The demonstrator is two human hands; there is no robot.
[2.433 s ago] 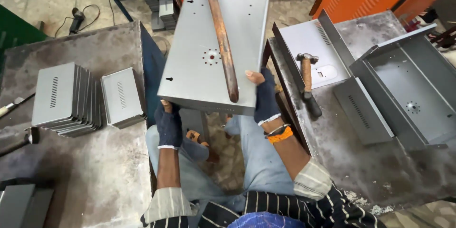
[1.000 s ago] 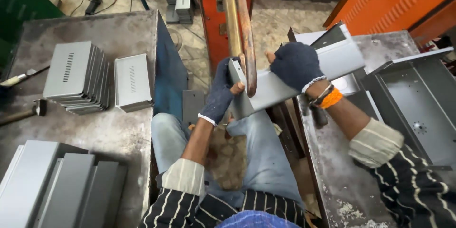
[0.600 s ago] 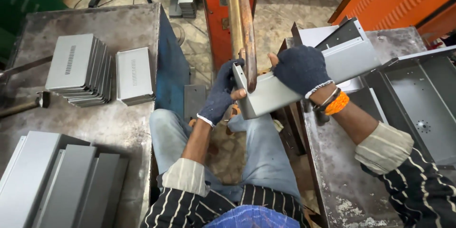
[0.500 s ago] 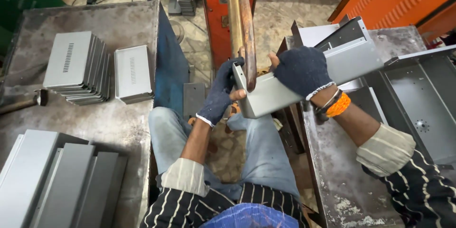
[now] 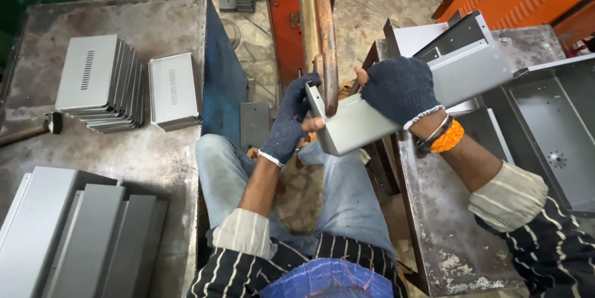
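Fig.: seated worker w/ both gloved hands on a grey folded sheet-metal panel (image 5: pixel 403 102), held tilted betw. the knees and the two upright rusty rods (image 5: pixel 317 31) of an orange machine (image 5: pixel 282 19). Left hand (image 5: pixel 288 121) is closed around the panel's near corner, thumb on the flange, prob. to steady the edge right at the rod tips; right hand (image 5: pixel 396 90) is clamped over the top face farther along, carrying most of the weight and setting the angle. The panel's end sits betw. the rod tips, touching or nearly so; exact contact can't be told. An orange wristband (image 5: pixel 446 137) shows at the right wrist. Left of the left hand, on a worn metal bench (image 5: pixel 155 149): a leaning stack of vented grey covers (image 5: pixel 99 81), one more cover (image 5: pixel 175 90) just beside it, a hammer head (image 5: pixel 52 123) near the far edge. Right of the right hand, an open grey tray part (image 5: pixel 551 130) lies on a second bench (image 5: pixel 446 236), within easy reach.
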